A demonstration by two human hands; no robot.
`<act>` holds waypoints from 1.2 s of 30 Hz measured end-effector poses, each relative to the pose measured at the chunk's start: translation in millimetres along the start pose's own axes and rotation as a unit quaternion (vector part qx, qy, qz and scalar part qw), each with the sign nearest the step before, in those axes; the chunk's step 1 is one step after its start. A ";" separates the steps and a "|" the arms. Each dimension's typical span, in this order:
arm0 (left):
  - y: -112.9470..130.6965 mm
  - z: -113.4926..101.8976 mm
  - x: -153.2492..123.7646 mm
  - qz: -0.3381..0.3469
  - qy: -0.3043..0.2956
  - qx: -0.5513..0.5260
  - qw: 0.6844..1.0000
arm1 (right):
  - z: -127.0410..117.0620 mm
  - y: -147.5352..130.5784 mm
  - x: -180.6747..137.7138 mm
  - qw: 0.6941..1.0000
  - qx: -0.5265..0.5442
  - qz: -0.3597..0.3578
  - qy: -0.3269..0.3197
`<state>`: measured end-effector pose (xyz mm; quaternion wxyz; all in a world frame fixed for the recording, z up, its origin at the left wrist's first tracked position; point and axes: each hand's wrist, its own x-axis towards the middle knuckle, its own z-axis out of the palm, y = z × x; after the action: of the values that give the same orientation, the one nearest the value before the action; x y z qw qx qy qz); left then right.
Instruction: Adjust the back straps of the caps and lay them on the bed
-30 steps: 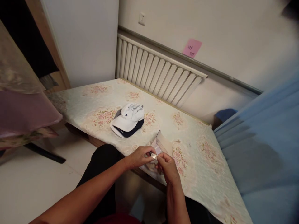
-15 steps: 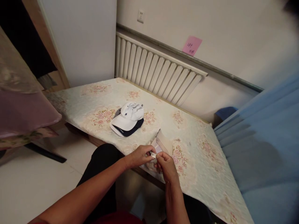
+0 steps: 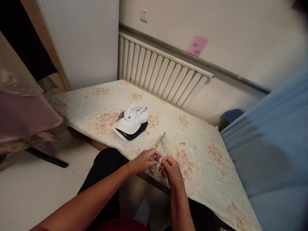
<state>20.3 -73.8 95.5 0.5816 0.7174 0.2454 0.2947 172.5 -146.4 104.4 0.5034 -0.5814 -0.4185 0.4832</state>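
- The flower-patterned surface (image 3: 211,170) carries the things.
- Stacked caps (image 3: 134,117) rest on it, at 11 o'clock from the hands.
- A pale folded item (image 3: 170,146) lies at 1 o'clock, just beyond them.
- Left hand (image 3: 144,159) and right hand (image 3: 173,170) seem to pinch a small piece (image 3: 158,158), at the left's 3 o'clock; this close fingertip work likely calls for steadiness.

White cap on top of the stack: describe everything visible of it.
The white cap looks like soft cloth, with a creased crown, a small dark emblem on its front and a curved brim angled toward the near left. It sits upright on a dark cap, above the floral cover. Neither the left hand nor the right hand touches it.
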 end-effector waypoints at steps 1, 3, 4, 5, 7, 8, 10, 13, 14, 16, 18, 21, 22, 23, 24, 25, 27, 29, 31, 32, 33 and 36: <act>-1.8 0.4 -0.3 0.001 0.005 0.004 1.000 | -0.9 0.2 0.1 1.000 -0.003 -0.002 -0.001; -4.6 0.9 -0.6 0.014 0.010 0.031 0.999 | -3.1 0.0 0.1 1.000 -0.011 -0.003 -0.004; -5.2 1.1 -0.6 0.020 0.009 0.050 0.999 | -4.3 -0.4 0.1 1.000 -0.014 -0.003 -0.007; -5.2 1.1 -0.6 0.025 0.006 0.069 0.997 | -5.6 -0.9 0.0 1.000 -0.019 -0.002 -0.010; -3.2 1.0 -0.8 0.035 0.001 0.104 0.994 | -7.9 -2.6 -0.2 0.999 -0.028 0.000 -0.017; -1.5 0.8 -1.0 0.041 0.001 0.120 0.992 | -8.9 -3.5 -0.3 0.999 -0.033 0.002 -0.020; 2.2 0.2 -1.6 0.054 0.001 0.147 0.988 | -10.5 -5.4 -0.5 0.999 -0.047 0.003 -0.022; 6.1 -1.2 -2.8 0.064 -0.002 0.174 0.983 | -11.5 -8.6 -0.8 0.997 -0.070 0.000 -0.023; 7.0 -1.6 -3.2 0.066 -0.004 0.180 0.982 | -11.6 -9.9 -0.9 0.997 -0.074 -0.002 -0.024; 8.7 -2.2 -4.3 0.072 -0.006 0.187 0.980 | -11.8 -12.6 -1.1 0.997 -0.076 -0.004 -0.031; 11.2 -2.5 -5.5 0.080 -0.012 0.194 0.978 | -12.3 -15.5 -1.2 0.996 -0.081 -0.003 -0.040; 16.7 -2.7 -7.3 0.085 -0.020 0.206 0.975 | -14.2 -19.2 -0.7 0.993 -0.105 0.002 -0.053; 18.5 -2.7 -7.7 0.087 -0.022 0.211 0.973 | -15.0 -20.1 -0.4 0.992 -0.112 0.001 -0.058; 20.2 -2.6 -8.2 0.089 -0.023 0.216 0.972 | -16.0 -20.8 -0.1 0.991 -0.117 -0.001 -0.064; 21.7 -2.4 -8.5 0.092 -0.025 0.221 0.971 | -16.9 -21.4 0.3 0.990 -0.121 -0.002 -0.070; 23.0 -2.2 -8.7 0.096 -0.026 0.227 0.969 | -17.8 -21.8 0.8 0.989 -0.125 -0.002 -0.074; 24.8 -1.7 -8.9 0.102 -0.030 0.239 0.965 | -19.6 -22.4 1.8 0.988 -0.135 0.002 -0.079; 25.7 -1.3 -8.8 0.106 -0.036 0.249 0.962 | -21.2 -22.8 3.0 0.986 -0.141 0.006 -0.084; 25.8 -0.9 -8.3 0.114 -0.037 0.256 0.959 | -22.5 -23.0 4.1 0.986 -0.140 0.008 -0.091; 25.7 -0.6 -8.1 0.121 -0.036 0.258 0.958 | -23.1 -23.0 4.6 0.986 -0.138 0.007 -0.094; 25.5 -0.1 -7.8 0.131 -0.033 0.260 0.956 | -23.5 -22.9 5.0 0.986 -0.135 0.006 -0.096; 24.4 2.1 -7.4 0.154 -0.013 0.266 0.951 | -24.0 -21.3 5.5 0.987 -0.128 -0.001 -0.094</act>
<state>16.7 -85.4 118.0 0.3200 0.8791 0.1936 0.2955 197.1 -142.4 125.4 0.3839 -0.5922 -0.5233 0.4776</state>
